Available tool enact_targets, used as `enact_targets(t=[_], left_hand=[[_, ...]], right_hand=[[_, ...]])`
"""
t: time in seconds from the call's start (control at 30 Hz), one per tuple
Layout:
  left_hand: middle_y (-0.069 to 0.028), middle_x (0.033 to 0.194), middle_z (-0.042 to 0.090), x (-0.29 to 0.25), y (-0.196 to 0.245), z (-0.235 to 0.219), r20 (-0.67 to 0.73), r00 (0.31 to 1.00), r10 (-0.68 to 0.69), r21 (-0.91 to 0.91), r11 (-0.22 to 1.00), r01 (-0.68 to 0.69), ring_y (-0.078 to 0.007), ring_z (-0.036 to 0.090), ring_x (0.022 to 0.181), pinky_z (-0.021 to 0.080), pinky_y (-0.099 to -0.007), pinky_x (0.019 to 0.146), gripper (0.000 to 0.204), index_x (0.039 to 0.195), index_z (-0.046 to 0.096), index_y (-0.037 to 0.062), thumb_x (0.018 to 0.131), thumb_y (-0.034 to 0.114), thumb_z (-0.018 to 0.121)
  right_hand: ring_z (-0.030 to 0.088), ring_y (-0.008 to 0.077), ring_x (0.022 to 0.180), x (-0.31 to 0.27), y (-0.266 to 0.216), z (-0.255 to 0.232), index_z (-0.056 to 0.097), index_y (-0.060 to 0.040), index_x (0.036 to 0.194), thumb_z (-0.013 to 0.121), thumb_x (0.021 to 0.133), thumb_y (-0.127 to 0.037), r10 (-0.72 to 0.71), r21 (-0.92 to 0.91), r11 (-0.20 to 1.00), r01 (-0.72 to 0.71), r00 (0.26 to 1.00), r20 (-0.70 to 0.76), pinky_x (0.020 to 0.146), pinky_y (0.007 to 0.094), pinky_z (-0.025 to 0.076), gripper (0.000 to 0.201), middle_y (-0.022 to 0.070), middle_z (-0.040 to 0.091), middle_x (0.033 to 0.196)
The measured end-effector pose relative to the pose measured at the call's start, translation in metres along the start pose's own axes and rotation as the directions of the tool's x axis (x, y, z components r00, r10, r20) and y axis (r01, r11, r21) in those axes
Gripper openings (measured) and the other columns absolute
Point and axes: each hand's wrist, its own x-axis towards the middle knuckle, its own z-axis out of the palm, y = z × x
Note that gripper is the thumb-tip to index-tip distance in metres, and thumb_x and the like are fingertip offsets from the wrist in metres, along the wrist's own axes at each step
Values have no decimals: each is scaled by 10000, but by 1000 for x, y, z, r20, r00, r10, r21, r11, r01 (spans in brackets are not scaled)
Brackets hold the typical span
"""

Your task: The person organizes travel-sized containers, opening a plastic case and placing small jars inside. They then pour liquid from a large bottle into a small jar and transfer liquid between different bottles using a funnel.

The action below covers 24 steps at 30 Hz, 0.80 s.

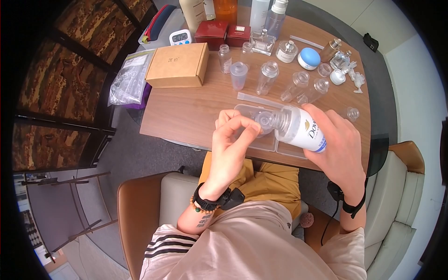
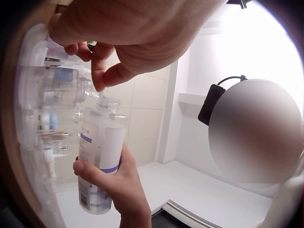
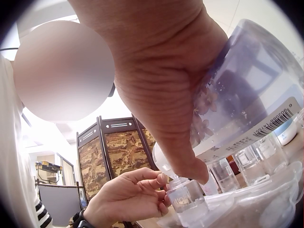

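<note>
Over the near table edge (image 1: 186, 133), left hand (image 1: 232, 140) pinching a small clear bottle (image 1: 264, 122) above a clear tray (image 1: 247, 111), right hand (image 1: 337, 144) wrapped round a tilted Dove bottle (image 1: 301, 129) with mouth at the small bottle's neck, farther back empty bottles (image 1: 267, 77) and a cardboard box (image 1: 178, 65).

Two hands: left hand (image 1: 232, 135), right hand (image 1: 338, 142). One tilted clear plastic Dove bottle with white label (image 1: 301, 128), one brown cardboard box (image 1: 178, 64), two dark red boxes (image 1: 211, 32), one white digital timer (image 1: 180, 37). One blue-lidded white jar (image 1: 309, 58), one clear plastic tray (image 1: 266, 142).
</note>
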Motion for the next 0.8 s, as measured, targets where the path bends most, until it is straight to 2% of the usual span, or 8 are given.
enact_targets(t=[0.8], left_hand=[[-23, 1072, 495, 0, 1, 1, 1, 1000, -1, -16, 1000, 1, -203, 439, 1157, 326, -358, 1087, 61, 933, 774, 72, 953, 120, 742]], right_hand=[[636, 354, 870, -2, -1, -2, 646, -193, 1410, 864, 637, -81, 10, 0, 1000, -10, 1000, -2, 771, 453, 508, 811, 101, 612, 944]])
